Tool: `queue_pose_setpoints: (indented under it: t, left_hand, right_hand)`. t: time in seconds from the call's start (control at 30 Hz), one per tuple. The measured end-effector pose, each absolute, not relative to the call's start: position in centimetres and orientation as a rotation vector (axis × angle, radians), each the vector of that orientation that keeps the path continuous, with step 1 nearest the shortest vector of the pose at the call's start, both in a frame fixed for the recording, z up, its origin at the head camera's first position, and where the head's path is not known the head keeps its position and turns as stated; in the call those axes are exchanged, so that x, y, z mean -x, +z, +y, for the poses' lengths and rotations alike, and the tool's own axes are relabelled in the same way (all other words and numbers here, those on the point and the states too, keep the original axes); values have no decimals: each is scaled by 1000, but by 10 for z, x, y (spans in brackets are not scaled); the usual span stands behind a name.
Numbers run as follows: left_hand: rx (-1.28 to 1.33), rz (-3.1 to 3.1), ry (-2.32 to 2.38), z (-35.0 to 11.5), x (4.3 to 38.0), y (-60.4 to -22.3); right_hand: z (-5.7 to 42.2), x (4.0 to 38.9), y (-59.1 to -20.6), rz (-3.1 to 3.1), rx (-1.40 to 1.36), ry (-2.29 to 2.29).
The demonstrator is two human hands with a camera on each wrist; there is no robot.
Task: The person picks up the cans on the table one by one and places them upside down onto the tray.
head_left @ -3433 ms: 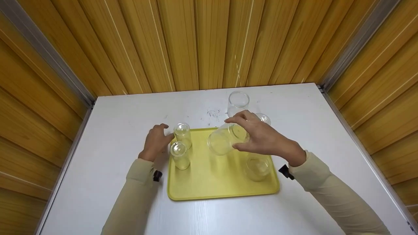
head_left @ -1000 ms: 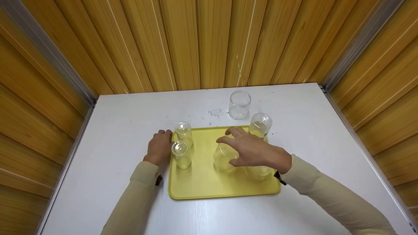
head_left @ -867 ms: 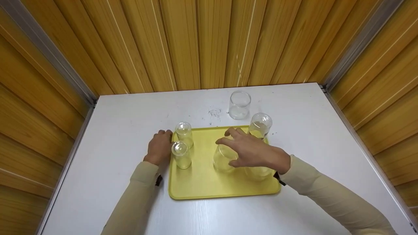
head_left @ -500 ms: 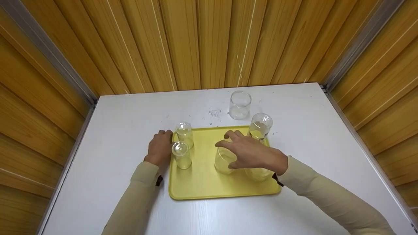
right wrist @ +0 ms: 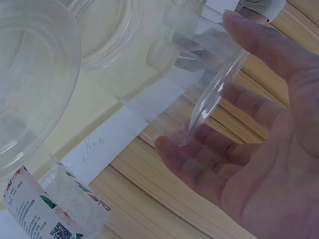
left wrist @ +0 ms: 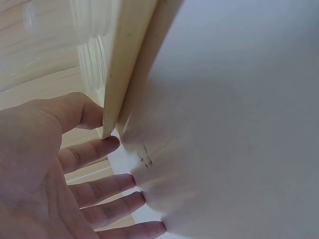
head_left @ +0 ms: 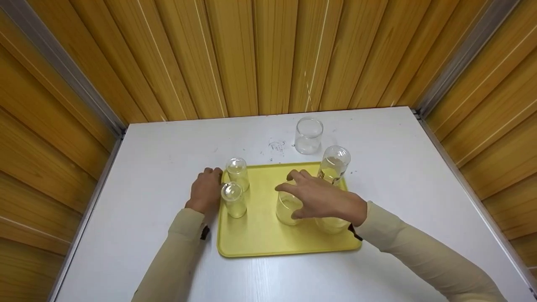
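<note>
A yellow tray [head_left: 260, 241] lies on the white table. My left hand [head_left: 204, 191] is at its left edge. In the left wrist view the thumb and index finger pinch the tray's rim [left wrist: 124, 64], and the other fingertips touch the table. My right hand [head_left: 319, 196] grips a clear wide glass [head_left: 286, 212] standing on the tray. Its thumb and fingers curl round the upper part of the glass [right wrist: 199, 99] in the right wrist view. Two narrow clear glasses, one farther back [head_left: 238, 176] and one nearer [head_left: 234, 202], stand base up by the left rim.
Another wide glass [head_left: 333, 225] stands on the tray, partly behind the right wrist. A glass with a printed floral label [head_left: 334, 163] is at the tray's back right corner. One more clear glass [head_left: 308, 138] stands on the table behind the tray. Panelled walls [head_left: 268, 58] surround the table.
The right hand has brought the wide glass down from a tilted hold to standing on the tray, then shifted it slightly nearer. The left hand has moved onto the tray's left rim.
</note>
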State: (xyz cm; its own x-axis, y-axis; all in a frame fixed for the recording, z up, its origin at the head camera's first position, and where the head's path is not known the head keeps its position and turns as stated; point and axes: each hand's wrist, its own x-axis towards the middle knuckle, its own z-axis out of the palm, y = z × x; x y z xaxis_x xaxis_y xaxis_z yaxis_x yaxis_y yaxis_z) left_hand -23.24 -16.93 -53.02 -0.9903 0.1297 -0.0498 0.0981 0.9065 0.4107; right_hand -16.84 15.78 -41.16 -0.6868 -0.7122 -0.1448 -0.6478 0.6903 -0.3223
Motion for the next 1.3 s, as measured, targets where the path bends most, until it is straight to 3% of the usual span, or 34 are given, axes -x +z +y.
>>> queue_pose_setpoints:
  t: [1.3]
  left_hand:
    - [-144, 3004, 620, -168, 231, -531]
  right_hand:
    - [161, 184, -394, 2706, 1131, -428]
